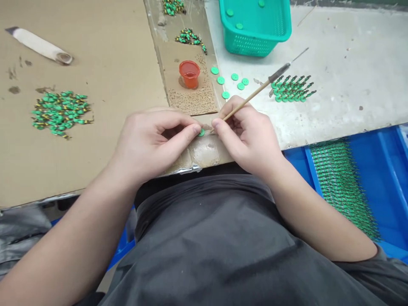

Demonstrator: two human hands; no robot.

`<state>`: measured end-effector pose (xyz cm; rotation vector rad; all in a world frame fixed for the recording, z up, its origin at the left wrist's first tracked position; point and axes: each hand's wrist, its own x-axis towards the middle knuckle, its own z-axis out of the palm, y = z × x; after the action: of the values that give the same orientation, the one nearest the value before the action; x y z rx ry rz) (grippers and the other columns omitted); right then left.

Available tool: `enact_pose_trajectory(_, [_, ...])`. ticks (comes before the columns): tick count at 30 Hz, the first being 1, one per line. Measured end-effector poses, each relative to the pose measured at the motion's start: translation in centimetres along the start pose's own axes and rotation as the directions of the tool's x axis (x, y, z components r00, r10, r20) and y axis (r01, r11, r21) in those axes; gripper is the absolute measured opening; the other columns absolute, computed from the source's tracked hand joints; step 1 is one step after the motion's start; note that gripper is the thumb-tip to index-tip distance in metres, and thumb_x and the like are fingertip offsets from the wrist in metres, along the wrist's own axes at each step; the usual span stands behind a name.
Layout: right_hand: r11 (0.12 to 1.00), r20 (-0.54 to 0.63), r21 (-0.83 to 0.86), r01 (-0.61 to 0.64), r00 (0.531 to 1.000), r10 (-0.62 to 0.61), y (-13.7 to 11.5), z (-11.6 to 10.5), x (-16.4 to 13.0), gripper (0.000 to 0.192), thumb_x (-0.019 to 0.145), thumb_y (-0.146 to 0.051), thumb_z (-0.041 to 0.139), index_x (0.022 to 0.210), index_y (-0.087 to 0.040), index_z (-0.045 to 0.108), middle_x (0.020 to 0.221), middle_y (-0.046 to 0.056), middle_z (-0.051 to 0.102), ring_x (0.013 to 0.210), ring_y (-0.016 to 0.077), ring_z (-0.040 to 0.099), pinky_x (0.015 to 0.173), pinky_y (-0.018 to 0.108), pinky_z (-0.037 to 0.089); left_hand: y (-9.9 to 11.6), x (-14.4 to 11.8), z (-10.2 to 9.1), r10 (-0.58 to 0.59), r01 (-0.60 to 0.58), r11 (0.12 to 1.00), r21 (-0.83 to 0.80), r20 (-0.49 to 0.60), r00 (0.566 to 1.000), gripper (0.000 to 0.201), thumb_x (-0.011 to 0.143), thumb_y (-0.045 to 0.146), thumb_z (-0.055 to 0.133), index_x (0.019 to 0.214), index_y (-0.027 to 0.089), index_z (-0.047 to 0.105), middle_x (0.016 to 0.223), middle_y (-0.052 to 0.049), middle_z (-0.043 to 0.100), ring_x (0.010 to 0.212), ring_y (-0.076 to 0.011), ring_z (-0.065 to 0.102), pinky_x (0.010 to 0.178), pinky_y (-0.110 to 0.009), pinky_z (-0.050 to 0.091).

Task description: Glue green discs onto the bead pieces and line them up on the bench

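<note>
blue tray (392,178): rows of finished pieces just right of the grip, under the forearm, so an elbow bump could scatter them.
orange cup (189,74): liquid inside, sits beyond the pinch; a brush swing might tip it.
right hand (248,136): closed around the brush (255,94).
left hand (153,142): fingertips pinched on 1 green disc (201,132), tiny, could easily slip.

Small green disc (201,132): flat, round, mostly hidden, pinched at the near edge of the cardboard strip between left hand (153,142) fingertips and right hand (247,134). Thin wooden brush (255,93): held in right hand, tilted, dark ferrule and fine tip pointing far-right over the grey table, handle end next to the disc.
</note>
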<state>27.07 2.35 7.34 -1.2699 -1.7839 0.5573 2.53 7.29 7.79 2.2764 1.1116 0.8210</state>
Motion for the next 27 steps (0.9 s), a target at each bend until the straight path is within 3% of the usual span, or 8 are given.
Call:
enact_pose_trajectory(4, [1.000,0.065,-0.005,-0.026,0.998,0.026,0.2,-0.9,0.3,0.025,0.122,-0.035,0.073,0.099,-0.024,0.069,0.108,0.005,0.079,0.096,0.0233,0.079,0.090,0.037,0.061,0.2,-0.1,-0.1,0.019,-0.019,1.000,0.003,-0.021,1.000,0.025,0.122,0.039,0.065,0.116,0.034,0.089,0.113,0.005,0.092,0.100,-0.0188,0.086,0.091,-0.039,0.069])
enact_pose_trajectory(8, [0.998,0.168,-0.032,-0.060,0.984,0.064,-0.6,-1.7,0.8,0.019,0.119,-0.026,0.072,0.100,-0.023,0.074,0.102,0.005,0.082,0.095,0.0245,0.079,0.093,0.038,0.060,-0.1,0.1,-0.3,0.180,-0.175,0.970,0.169,-0.015,0.984,0.013,0.114,0.040,0.070,0.122,0.035,0.079,0.114,0.002,0.088,0.108,-0.0252,0.083,0.107,-0.051,0.066])
enact_pose_trajectory(12, [0.997,0.189,-0.065,-0.045,0.980,0.057,-0.7,-2.1,1.1,0.022,0.118,-0.028,0.074,0.097,-0.022,0.076,0.100,0.006,0.084,0.091,0.0243,0.077,0.090,0.038,0.059,-0.7,0.3,-0.1,0.103,-0.123,0.939,0.320,0.077,0.992,0.017,0.117,0.053,0.068,0.114,0.037,0.074,0.108,-0.001,0.083,0.110,-0.0289,0.078,0.103,-0.055,0.060])
enact_pose_trajectory(21, [0.993,0.196,-0.071,0.095,0.977,-0.079,0.4,-0.8,1.8,0.028,0.124,-0.033,0.067,0.103,-0.022,0.081,0.105,0.005,0.084,0.094,0.0236,0.077,0.096,0.037,0.062,-1.7,0.5,0.3,0.154,-0.162,0.969,0.184,0.061,0.986,0.021,0.115,0.045,0.072,0.105,0.030,0.083,0.099,-0.001,0.081,0.096,-0.0260,0.074,0.094,-0.048,0.054])
enact_pose_trajectory(27, [0.990,0.268,-0.134,0.033,0.963,0.004,-0.4,-0.9,2.4,0.027,0.125,-0.041,0.068,0.106,-0.029,0.082,0.109,0.007,0.087,0.101,0.0282,0.081,0.098,0.040,0.064,-1.7,0.5,0.4,0.158,-0.165,0.971,0.175,0.049,0.986,0.022,0.115,0.047,0.073,0.103,0.031,0.082,0.097,0.000,0.080,0.096,-0.0251,0.073,0.094,-0.046,0.054])
